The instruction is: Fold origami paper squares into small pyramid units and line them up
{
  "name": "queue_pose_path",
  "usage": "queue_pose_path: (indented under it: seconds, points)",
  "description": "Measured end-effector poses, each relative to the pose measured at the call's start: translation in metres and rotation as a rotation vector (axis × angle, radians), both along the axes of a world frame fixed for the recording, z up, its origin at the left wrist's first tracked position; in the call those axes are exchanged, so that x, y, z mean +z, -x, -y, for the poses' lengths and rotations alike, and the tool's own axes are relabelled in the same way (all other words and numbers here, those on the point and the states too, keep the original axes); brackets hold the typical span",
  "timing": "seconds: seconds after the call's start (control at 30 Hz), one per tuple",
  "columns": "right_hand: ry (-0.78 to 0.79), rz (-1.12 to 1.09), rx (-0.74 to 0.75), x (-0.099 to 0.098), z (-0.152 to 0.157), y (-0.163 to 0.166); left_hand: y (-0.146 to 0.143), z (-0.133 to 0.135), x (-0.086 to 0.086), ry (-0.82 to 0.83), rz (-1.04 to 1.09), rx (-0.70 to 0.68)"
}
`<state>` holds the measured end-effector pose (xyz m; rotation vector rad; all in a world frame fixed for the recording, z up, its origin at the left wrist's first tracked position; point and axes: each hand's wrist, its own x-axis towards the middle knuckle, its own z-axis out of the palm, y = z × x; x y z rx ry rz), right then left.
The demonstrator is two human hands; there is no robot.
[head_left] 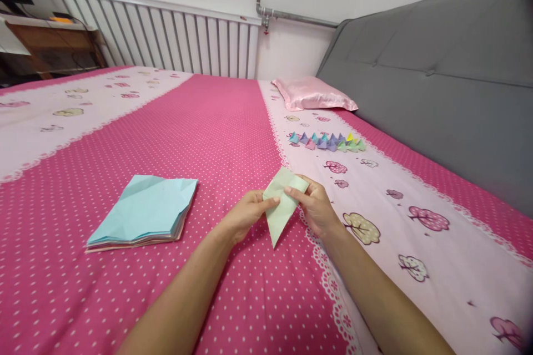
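Observation:
A pale green sheet of origami paper (280, 216), folded into a kite-like shape with its point towards me, is held up between both hands. My left hand (249, 212) pinches its left edge, thumb on top and fingers behind it. On the other side, my right hand (315, 205) grips the right corner, its thumb pressed near the middle of the paper. The fingers under the sheet are mostly hidden. To the left lies a stack of square paper (144, 208), light blue on top with other colours showing at the edge.
Several small folded paper pieces (327, 142) in blue, purple, pink, green and yellow sit in rows beyond my right hand. A pink pillow (314, 94) rests by the grey headboard (437, 50). A white radiator (166, 33) stands behind the pink dotted bedspread (200, 122).

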<state>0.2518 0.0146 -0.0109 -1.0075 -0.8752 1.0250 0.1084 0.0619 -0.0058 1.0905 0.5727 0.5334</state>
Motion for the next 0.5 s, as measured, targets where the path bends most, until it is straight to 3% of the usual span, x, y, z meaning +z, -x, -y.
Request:
queue_pose_path:
  seconds: [0.5]
  points:
    - [0.018,0.036,0.002,-0.0012,-0.0037,-0.0073,0.0018,-0.0033,0.0019,0.079,0.012,0.066]
